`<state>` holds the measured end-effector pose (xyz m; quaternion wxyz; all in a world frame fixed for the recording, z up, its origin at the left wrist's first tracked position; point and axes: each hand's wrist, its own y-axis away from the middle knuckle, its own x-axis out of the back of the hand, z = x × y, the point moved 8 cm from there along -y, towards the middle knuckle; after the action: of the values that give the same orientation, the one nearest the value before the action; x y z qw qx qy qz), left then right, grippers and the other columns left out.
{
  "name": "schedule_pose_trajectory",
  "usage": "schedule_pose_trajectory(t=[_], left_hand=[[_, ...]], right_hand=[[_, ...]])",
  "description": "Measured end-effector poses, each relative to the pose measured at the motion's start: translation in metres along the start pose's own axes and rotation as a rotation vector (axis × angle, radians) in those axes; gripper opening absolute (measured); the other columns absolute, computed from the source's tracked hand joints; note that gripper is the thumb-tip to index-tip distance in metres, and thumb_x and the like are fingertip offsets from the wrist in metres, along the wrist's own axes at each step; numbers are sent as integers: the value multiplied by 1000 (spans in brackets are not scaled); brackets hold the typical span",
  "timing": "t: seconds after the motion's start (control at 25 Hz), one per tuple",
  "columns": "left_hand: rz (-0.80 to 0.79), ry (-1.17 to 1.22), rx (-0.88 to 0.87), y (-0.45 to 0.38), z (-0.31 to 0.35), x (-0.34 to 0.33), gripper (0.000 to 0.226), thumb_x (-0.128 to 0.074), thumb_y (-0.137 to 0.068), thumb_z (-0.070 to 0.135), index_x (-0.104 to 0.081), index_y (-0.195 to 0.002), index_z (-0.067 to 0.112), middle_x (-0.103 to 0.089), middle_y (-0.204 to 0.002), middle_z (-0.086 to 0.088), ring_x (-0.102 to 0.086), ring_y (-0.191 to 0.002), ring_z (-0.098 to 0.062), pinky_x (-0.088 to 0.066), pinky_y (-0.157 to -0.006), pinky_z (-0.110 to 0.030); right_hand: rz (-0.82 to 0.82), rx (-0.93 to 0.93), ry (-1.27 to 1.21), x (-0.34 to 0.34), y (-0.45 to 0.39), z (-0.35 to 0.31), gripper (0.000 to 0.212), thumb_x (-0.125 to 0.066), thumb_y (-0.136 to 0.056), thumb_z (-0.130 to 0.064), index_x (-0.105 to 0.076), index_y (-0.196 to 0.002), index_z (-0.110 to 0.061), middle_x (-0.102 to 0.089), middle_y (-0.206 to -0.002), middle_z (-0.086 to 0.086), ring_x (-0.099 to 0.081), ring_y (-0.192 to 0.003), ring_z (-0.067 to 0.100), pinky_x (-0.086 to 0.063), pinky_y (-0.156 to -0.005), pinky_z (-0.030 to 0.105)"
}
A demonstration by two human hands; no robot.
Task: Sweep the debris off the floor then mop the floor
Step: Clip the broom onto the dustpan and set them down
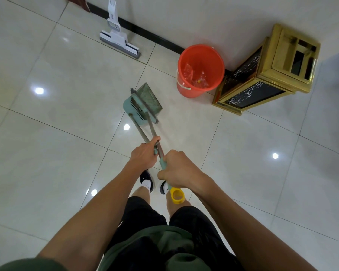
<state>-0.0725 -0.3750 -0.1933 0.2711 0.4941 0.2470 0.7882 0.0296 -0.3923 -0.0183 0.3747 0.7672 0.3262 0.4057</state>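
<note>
A gold-framed cabinet (266, 69) with black marbled panels stands on the tiled floor against the pale wall (204, 14), its open top showing dark compartments. A black baseboard strip (155, 37) runs along the foot of that wall. A sliver of dark reddish wood (85, 4) shows at the upper left, by the strip's far end. The person wears black shorts (137, 218), a dark green shirt (164, 249), white socks and black shoes (146, 176).

One head-worn wide-angle view looks steeply down from standing height; tiled floor (243, 153) fills it.
</note>
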Motion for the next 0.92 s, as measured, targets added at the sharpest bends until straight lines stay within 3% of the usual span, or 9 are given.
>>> schedule_pose_trajectory(t=[0.16,0.28,0.48,0.56,0.64,0.72,0.8,0.92], left_hand=[[12,-12,-3,1,-5,1,50,-53,-98,17,-27,-136,36,-63,-81,-5,-63,-66,-25,-60,-66,-45],[22,-10,-2,2,-8,8,54,-53,-96,15,-28,-138,36,-62,-81,-5,-62,-65,-25,-59,-63,-43],[15,-29,11,-1,-15,26,60,-52,-96,20,-26,-146,40,-65,-91,-7,-58,-70,-24,-48,-60,-35],[29,-48,13,-2,-19,38,59,-54,-96,22,-29,-146,40,-68,-99,-9,-57,-73,-25,-48,-63,-35],[63,-65,15,-3,-20,55,58,-52,-98,20,-31,-149,39,-67,-104,-11,-61,-79,-27,-52,-68,-37],[120,-92,14,-3,-20,74,57,-49,-100,22,-32,-151,38,-65,-108,-14,-64,-89,-31,-53,-76,-40],[172,-148,-11,-2,-15,94,57,-49,-101,23,-31,-153,35,-63,-109,-15,-65,-92,-32,-52,-77,-40],[210,-240,-37,-9,-9,125,62,-50,-101,22,-25,-157,31,-63,-112,-16,-64,-97,-32,-49,-77,-38]], right_hand=[[-15,-11,-12,-4,-4,1,38,-68,-89,-17,-37,-67,-15,-36,-65,0,-37,-51,13,-27,-46,21],[8,-22,-79,-3,-9,1,20,-68,-86,-22,-56,-81,-7,-43,-68,1,-42,-53,15,-33,-48,24],[52,-19,-105,9,-16,-14,33,-62,-89,-29,-67,-108,-2,-51,-72,3,-48,-58,18,-38,-51,28],[72,-37,-190,16,-17,-18,40,-61,-91,-33,-66,-122,-9,-62,-87,5,-64,-66,22,-51,-55,31],[86,-59,-312,23,-18,-24,44,-61,-92,-39,-62,-132,-20,-63,-90,-4,-69,-66,18,-54,-48,26],[132,-58,-384,34,-22,-32,40,-60,-93,-39,-65,-129,-22,-61,-92,-8,-66,-65,13,-49,-43,18],[199,-20,-442,49,-27,-42,22,-58,-94,-33,-74,-107,-25,-64,-91,-5,-61,-63,10,-43,-39,13],[293,85,-621,76,-35,-61,20,-59,-92,-27,-75,-80,-29,-68,-74,0,-61,-68,14,-55,-52,23]])
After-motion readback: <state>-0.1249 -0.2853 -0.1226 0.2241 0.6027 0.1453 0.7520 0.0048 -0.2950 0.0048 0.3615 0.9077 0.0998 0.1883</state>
